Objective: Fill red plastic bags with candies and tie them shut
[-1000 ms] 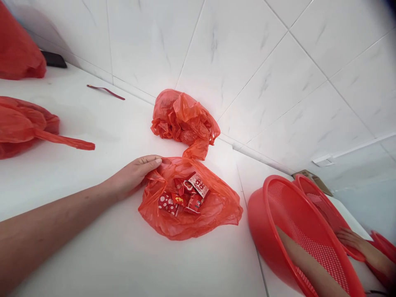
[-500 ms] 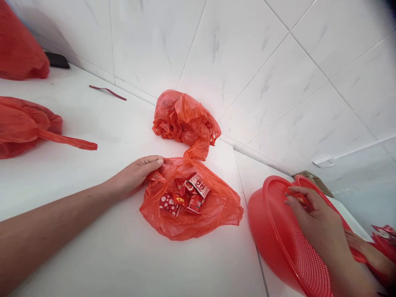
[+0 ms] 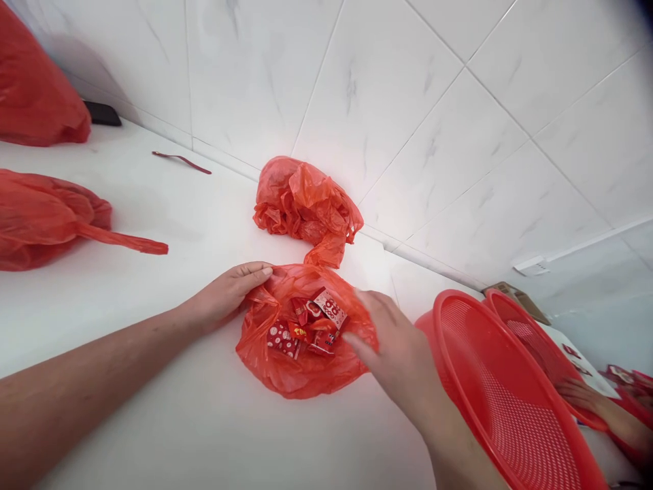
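A red plastic bag (image 3: 306, 371) lies open on the white counter (image 3: 153, 408), with several small red and white wrapped candies (image 3: 306, 323) inside it. My left hand (image 3: 229, 296) grips the bag's left rim, fingers curled over the plastic. My right hand (image 3: 395, 350) hovers over the bag's right side, fingers pointing at the candies. Its back faces me and the fingertips are blurred, so I cannot make out whether it holds anything.
A crumpled red bag (image 3: 306, 204) sits behind against the tiled wall. More red bags (image 3: 45, 224) lie at the left. A red mesh basket (image 3: 510, 408) stands at the right, a second one (image 3: 530, 333) behind it. Another person's hand (image 3: 586, 395) rests there.
My right hand has come out of the red basket and swung left over the open bag. My left hand has kept its hold on the rim.
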`<state>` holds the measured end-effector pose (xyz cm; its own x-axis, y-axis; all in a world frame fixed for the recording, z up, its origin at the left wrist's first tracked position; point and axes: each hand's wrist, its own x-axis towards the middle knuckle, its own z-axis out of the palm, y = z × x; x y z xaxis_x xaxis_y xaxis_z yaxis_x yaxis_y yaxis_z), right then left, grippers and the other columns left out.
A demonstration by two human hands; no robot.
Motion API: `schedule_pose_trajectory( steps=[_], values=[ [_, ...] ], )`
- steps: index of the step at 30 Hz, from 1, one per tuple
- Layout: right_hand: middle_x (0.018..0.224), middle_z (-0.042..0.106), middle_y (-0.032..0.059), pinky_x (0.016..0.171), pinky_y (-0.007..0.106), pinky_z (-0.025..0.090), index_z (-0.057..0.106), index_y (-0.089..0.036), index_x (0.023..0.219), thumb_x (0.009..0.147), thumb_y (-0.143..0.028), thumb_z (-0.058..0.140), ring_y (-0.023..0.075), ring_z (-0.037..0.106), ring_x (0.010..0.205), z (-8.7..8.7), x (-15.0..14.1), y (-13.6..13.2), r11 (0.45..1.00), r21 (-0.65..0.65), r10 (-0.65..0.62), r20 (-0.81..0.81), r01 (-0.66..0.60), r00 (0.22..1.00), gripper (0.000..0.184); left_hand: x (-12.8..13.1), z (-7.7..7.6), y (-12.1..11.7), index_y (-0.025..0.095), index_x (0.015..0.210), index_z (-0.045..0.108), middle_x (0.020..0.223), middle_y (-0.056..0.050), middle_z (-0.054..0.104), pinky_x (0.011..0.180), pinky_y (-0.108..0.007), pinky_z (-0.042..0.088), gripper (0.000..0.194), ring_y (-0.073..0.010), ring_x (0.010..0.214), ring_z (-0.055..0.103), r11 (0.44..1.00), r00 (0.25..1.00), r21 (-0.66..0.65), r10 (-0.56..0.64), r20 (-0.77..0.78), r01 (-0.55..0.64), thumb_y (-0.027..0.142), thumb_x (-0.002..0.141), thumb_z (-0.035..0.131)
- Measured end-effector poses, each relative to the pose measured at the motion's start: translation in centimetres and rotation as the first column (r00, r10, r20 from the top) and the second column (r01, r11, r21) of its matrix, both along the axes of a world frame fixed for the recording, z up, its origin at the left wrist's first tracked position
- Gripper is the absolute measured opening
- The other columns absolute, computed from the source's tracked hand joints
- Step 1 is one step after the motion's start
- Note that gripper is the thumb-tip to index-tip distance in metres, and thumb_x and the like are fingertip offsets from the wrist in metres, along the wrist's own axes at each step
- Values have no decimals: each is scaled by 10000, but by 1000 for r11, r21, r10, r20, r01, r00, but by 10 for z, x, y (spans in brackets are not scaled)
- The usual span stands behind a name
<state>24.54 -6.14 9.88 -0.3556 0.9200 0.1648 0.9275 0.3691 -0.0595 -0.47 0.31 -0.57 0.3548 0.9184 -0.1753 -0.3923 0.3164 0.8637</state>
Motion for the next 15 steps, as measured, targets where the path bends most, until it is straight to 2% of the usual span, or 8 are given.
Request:
schedule_pose_trajectory(
  steps=[2,5,7,9,11,13,15],
  values=[
    [1296,517,46,866,378,509,408,-297,1298,854,-415,483,254,544,1131,4,19,1,982,76,-168,-67,172,984,466,0,1,0,214,1036,643,757,-22,674,608,-254,526,291,-159,661,646,1000,1000,7,-8,6,8,409,832,571],
    [1330,487,75,820,403,518,365,-274,1334,837,-501,458,284,533,1144,6,65,-8,863,184,-468,-57,470,882,554,0,2,0,208,1020,649,788,-39,690,622,-261,531,277,-165,675,652,999,999,10,-32,24,31,401,839,565],
    [1314,501,144,764,436,526,342,-197,1361,815,-529,459,336,536,1132,1,94,-18,806,198,-573,20,558,820,650,0,3,0,208,1010,651,816,-51,701,637,-270,536,264,-174,690,659,999,998,1,-41,37,41,392,843,561],
    [1142,615,196,675,442,534,400,-118,1322,808,-528,453,358,621,980,-11,114,-32,793,123,-609,125,597,784,660,1,4,1,207,997,652,818,-53,704,635,-271,538,254,-174,684,660,999,999,-9,-37,38,38,387,842,563],
    [896,691,170,599,406,529,466,-94,1258,843,-462,402,321,676,771,-27,119,-47,784,9,-606,233,621,761,558,1,4,1,203,975,652,802,-49,701,616,-268,537,249,-172,665,655,999,999,-15,-34,25,34,393,837,568],
    [744,690,134,558,359,514,472,-73,1241,875,-319,322,281,678,662,-42,111,-60,758,-67,-595,336,649,730,465,1,4,1,198,951,650,783,-46,694,603,-270,537,249,-176,658,653,999,999,-22,-32,10,32,401,828,574],
    [729,684,131,548,335,499,430,-43,1276,861,-192,289,268,679,653,-54,96,-70,745,-66,-589,403,664,701,463,1,4,1,200,962,646,785,-44,692,608,-279,539,259,-184,670,656,999,1000,-30,-31,3,31,407,823,577]
  ],
)
